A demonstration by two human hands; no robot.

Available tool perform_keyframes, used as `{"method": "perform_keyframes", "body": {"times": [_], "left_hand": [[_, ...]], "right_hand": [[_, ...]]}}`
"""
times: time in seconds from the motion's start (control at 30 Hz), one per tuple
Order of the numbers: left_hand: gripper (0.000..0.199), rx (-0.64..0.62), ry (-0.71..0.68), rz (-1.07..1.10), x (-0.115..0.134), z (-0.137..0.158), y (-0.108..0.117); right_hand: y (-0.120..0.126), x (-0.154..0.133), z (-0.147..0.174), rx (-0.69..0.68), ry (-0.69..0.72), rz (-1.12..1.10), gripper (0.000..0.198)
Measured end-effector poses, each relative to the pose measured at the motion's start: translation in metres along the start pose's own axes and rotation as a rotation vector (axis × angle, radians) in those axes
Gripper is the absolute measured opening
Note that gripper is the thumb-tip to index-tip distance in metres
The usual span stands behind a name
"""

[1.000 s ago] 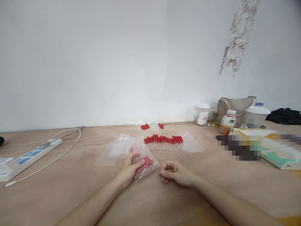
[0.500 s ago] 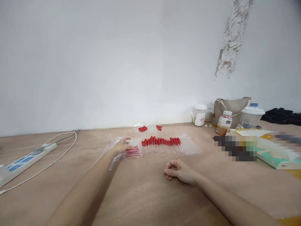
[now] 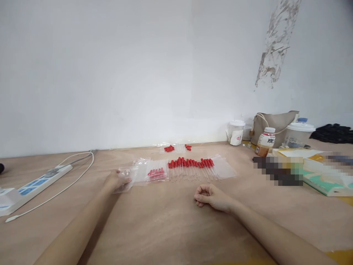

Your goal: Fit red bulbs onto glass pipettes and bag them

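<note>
Left of the row, my left hand [image 3: 118, 180] grips a clear plastic bag [image 3: 129, 178] at its edge. My right hand [image 3: 211, 197] rests on the brown tabletop, fingers loosely curled and nothing visible in them. Beyond it lies a row of droppers [image 3: 190, 163] with red bulbs and thin clear stems pointing toward me. Beside the row, a clear zip bag [image 3: 157, 172] holds several red-bulbed pieces. More flat clear bags [image 3: 142, 171] lie between it and my left hand, and another clear bag [image 3: 224, 167] sits at the row's right end.
Loose red bulbs [image 3: 169, 148] lie on plastic near the wall. A power strip [image 3: 38, 184] with a white cable is on the left. At right stand a lidded cup [image 3: 236, 132], a drink bottle [image 3: 265, 141], a grey bag [image 3: 275, 123], a clear tub [image 3: 299, 136] and a green-white box [image 3: 325, 182].
My left hand has drawn left and toward me from the red-filled zip bag, taking a clear bag along. My right hand stays in place. The view has shifted slightly.
</note>
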State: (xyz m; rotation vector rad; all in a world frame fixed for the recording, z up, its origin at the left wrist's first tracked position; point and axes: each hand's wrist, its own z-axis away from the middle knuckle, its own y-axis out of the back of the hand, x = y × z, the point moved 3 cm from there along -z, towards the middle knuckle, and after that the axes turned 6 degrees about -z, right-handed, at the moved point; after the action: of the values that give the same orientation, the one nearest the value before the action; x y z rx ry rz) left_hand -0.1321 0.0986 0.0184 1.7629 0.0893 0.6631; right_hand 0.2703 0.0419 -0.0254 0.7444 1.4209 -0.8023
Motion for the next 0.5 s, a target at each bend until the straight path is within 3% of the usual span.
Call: {"method": "perform_keyframes", "body": {"times": [0.17,0.27,0.33,0.43,0.5], "left_hand": [[0.053,-0.084,-0.055,0.137,-0.009,0.015,0.017],[0.046,-0.174,-0.190,0.256,-0.003,0.035,0.031],[0.048,-0.378,-0.380,0.458,0.014,0.053,0.037],[0.050,-0.661,-0.558,0.635,0.052,0.085,0.036],[0.052,-0.854,-0.654,0.655,0.081,0.107,0.022]], "right_hand": [[-0.003,0.001,0.001,0.009,0.009,0.021,0.033],[-0.003,-0.002,0.001,0.090,0.033,0.117,0.029],[0.003,-0.010,0.002,0.232,0.136,0.331,0.019],[0.027,-0.030,0.002,0.518,0.321,0.762,0.007],[0.052,-0.038,-0.003,0.690,0.266,0.916,0.008]]}}
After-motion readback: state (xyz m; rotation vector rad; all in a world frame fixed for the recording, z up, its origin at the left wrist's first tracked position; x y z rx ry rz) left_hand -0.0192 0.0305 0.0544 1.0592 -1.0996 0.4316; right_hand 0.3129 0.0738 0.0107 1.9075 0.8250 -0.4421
